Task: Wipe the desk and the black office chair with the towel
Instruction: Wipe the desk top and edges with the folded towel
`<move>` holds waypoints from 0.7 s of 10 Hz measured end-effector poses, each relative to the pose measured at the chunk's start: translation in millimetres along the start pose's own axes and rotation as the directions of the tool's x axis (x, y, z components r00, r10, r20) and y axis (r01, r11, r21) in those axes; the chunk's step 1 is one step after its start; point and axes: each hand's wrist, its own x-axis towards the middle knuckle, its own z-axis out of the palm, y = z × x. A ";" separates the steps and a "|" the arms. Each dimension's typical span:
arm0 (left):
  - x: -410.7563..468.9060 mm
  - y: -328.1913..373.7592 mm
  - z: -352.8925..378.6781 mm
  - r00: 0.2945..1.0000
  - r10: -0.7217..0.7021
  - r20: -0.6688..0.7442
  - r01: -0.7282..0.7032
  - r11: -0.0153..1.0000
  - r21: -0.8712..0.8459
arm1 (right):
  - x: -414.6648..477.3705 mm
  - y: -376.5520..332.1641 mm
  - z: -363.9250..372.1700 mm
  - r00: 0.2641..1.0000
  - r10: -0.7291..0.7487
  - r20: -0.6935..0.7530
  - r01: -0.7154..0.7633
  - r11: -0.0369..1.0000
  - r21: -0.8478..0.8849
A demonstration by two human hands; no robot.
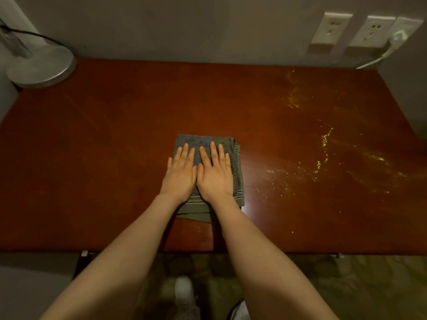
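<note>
Both hands (pixel 198 176) flat on folded towel (pixel 209 148), long axis pointing away

The desk (pixel 104 146) is a reddish-brown wooden top set against a pale wall, with its near edge running across the lower part of the view. A folded grey towel (pixel 200 141) with striped edges lies flat on it, about midway across and closer to the near edge, and a round silvery lamp base (pixel 41 65) stands in the far left corner. Scattered over the right half are yellow specks (pixel 324 139) and smears, the nearest just right of the towel.
</note>
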 end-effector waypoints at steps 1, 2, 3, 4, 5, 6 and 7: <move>1.7 18.3 4.3 1.000 0.000 0.019 0.000 1.000 0.003 | -3.2 18.0 -6.1 1.000 0.006 -0.005 -0.006 1.000 0.010; 0.9 36.2 9.5 1.000 0.005 0.023 -0.005 1.000 0.000 | -7.7 34.9 -13.6 1.000 0.004 -0.006 -0.004 1.000 0.019; 2.0 55.7 13.1 0.999 0.018 0.033 -0.017 1.000 -0.005 | -11.8 53.2 -19.9 1.000 0.014 -0.011 -0.014 1.000 0.014; 3.9 79.7 19.5 0.999 0.034 0.042 -0.034 0.999 -0.006 | -16.6 76.9 -27.0 0.999 0.030 -0.019 -0.029 1.000 0.012; 6.2 106.5 27.3 0.998 0.051 0.049 -0.051 0.999 -0.003 | -22.1 102.9 -36.2 0.999 0.047 -0.021 -0.047 0.999 0.010; 8.2 133.3 35.4 0.996 0.069 0.053 -0.069 0.998 0.001 | -28.8 128.7 -45.7 0.998 0.063 -0.027 -0.063 0.998 -0.012; 11.0 161.3 43.1 0.994 0.090 0.063 -0.091 0.996 0.015 | -34.5 155.2 -56.0 0.996 0.091 -0.014 -0.091 0.996 -0.009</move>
